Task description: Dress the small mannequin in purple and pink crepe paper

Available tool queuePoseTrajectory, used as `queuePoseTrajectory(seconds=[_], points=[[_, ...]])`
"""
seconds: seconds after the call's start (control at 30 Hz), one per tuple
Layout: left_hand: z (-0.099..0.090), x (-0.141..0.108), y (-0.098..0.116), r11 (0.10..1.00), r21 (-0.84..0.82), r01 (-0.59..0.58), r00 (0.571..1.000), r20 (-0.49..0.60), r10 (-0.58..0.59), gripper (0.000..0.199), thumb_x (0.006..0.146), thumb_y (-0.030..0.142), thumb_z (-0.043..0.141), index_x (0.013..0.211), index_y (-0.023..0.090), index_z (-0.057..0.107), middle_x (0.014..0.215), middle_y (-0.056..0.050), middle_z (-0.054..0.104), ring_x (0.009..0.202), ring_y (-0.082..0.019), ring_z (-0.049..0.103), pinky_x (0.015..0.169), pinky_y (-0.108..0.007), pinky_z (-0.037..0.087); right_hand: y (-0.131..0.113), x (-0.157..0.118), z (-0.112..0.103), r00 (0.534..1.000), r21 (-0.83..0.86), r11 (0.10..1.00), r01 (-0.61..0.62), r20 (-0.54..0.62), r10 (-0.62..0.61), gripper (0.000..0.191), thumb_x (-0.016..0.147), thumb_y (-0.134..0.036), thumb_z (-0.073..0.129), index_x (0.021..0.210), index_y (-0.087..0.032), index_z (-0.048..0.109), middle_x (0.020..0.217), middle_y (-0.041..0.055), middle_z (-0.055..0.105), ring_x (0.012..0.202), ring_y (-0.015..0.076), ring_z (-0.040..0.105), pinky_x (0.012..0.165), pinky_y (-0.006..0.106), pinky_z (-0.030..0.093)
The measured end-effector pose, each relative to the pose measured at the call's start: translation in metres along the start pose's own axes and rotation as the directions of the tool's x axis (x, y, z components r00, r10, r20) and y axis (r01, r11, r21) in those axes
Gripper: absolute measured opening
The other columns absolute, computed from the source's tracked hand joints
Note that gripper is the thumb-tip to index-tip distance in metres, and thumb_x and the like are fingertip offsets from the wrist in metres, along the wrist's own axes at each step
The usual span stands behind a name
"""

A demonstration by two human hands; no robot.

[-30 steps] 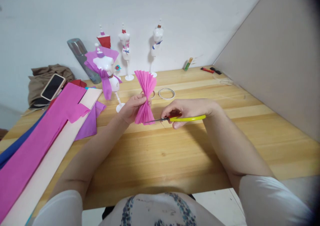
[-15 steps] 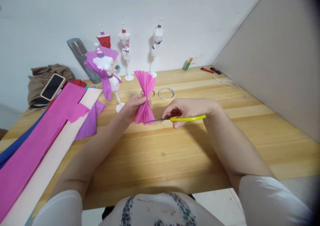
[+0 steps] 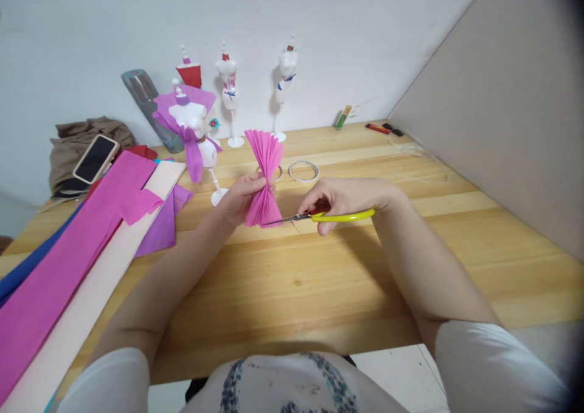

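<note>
My left hand (image 3: pixel 241 199) pinches a pleated pink paper bow (image 3: pixel 266 151) at its narrow middle, with the folds fanned out above and below. My right hand (image 3: pixel 342 199) is closed on scissors (image 3: pixel 344 217) with a yellow handle. Their blades point left and lie across the lower edge of the bow's bottom fan. Whether the blades are parted is too small to tell. Just behind the hands, a roll of tape (image 3: pixel 303 171) lies flat, and another ring is partly hidden behind the bow.
Several white mannequin stands (image 3: pixel 232 100) are at the back, one draped in purple (image 3: pixel 194 151). Pink paper (image 3: pixel 68 261) and other sheets cover the left side, beside a phone (image 3: pixel 95 157) and brown cloth (image 3: pixel 59 157). A glue stick (image 3: pixel 344 117) stands near the wall.
</note>
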State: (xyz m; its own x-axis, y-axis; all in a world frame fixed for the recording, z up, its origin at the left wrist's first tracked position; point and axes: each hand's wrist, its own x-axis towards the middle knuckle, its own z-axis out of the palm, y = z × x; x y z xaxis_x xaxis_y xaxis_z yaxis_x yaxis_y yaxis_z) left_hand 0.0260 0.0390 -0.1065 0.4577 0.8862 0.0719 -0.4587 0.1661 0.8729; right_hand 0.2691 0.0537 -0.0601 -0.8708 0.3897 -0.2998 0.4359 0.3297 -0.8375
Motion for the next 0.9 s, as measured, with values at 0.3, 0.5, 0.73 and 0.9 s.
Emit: queuePoseTrajectory(seconds=[0.3,0.5,0.73,0.9], points=[[-0.0059,0.0013,-0.002,1.0,-0.011,0.008,1.0,-0.007,-0.008,0.039,0.062,0.04,0.09,0.065,0.013,0.063,0.062,0.001,0.052,0.056,-0.009,0.051,0.053,-0.022,0.041,-0.0033,-0.0042,-0.0004,0.999,-0.004,1.0,0.018,-0.03,-0.019,0.061,0.066,-0.06,0.085,0.097,-0.007,0.079,0.07,0.001,0.064,0.065,0.0122,0.048,0.059,0.025,0.036],[-0.0063,0.0016,-0.0028,1.0,-0.003,-0.008,1.0,0.0,0.008,0.04,0.063,0.042,0.091,0.065,0.014,0.064,0.063,0.0,0.055,0.056,-0.009,0.05,0.053,-0.022,0.042,-0.0017,-0.0039,-0.0004,1.0,-0.016,1.0,0.016,-0.02,-0.016,0.066,0.067,-0.064,0.083,0.098,-0.006,0.079,0.074,0.0041,0.066,0.069,0.0149,0.052,0.062,0.027,0.038],[-0.0042,0.0008,-0.0009,0.999,-0.037,0.014,1.0,-0.025,-0.015,0.035,0.063,0.035,0.089,0.065,0.013,0.062,0.063,0.001,0.054,0.055,-0.009,0.052,0.051,-0.021,0.043,-0.0048,-0.0042,-0.0023,1.0,-0.093,0.996,0.005,-0.012,-0.006,0.06,0.069,-0.059,0.084,0.099,-0.008,0.073,0.075,0.0009,0.06,0.067,0.0126,0.049,0.061,0.026,0.038],[0.0,-0.002,0.004,0.995,-0.041,0.086,0.996,-0.015,-0.086,0.028,0.071,0.029,0.084,0.068,0.014,0.061,0.06,0.002,0.051,0.051,-0.008,0.049,0.046,-0.02,0.04,-0.0086,-0.0047,-0.0029,0.99,-0.139,0.98,0.144,0.025,-0.142,0.047,0.079,-0.056,0.078,0.094,-0.014,0.064,0.078,-0.0017,0.053,0.067,0.0102,0.044,0.06,0.024,0.036]])
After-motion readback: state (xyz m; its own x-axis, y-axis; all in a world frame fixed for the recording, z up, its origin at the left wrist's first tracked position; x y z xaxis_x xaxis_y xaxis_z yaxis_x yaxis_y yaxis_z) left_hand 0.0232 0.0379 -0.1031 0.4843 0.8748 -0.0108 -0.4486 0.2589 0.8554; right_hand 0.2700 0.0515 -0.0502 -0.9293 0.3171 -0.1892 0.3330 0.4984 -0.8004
